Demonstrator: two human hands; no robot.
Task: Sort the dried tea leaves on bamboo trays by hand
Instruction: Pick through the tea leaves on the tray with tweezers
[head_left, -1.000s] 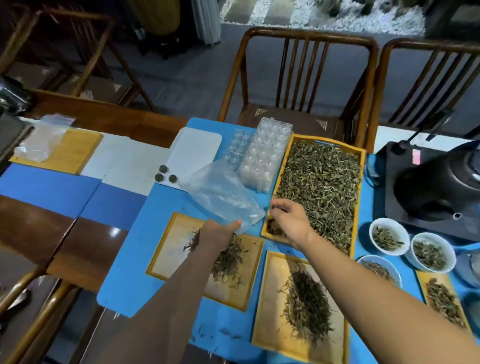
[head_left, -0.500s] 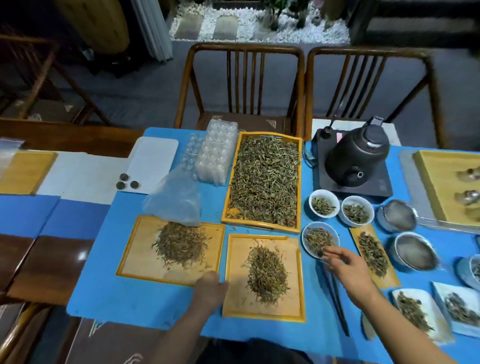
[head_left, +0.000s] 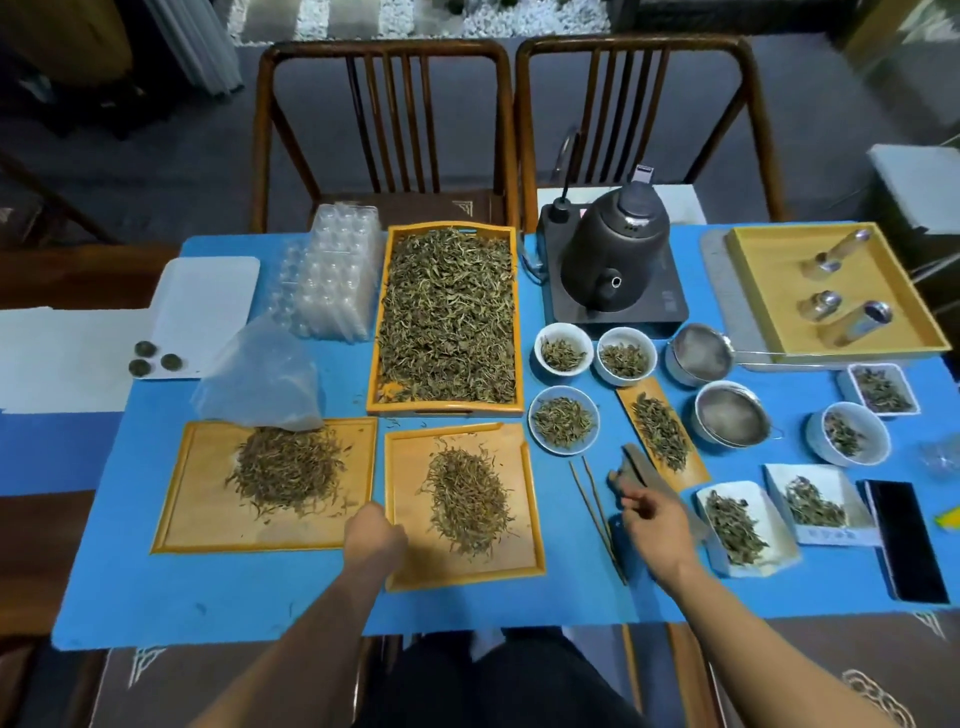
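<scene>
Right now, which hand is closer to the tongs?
The right hand: it is just right of the tongs. The left hand is well off to their left, at the middle bamboo tray's edge.

- Both bare forearms reached forward from the bottom of the frame, well apart.
- The left hand (head_left: 375, 538) was curled into a loose fist, knuckles up, fingers tucked under.
- The right hand (head_left: 655, 525) lay further to the right, its back turned up and wrist bent slightly inward.
- Its fingers (head_left: 626, 480) were partly spread and pointed up and to the left; whether they gripped anything could not be told.
</scene>
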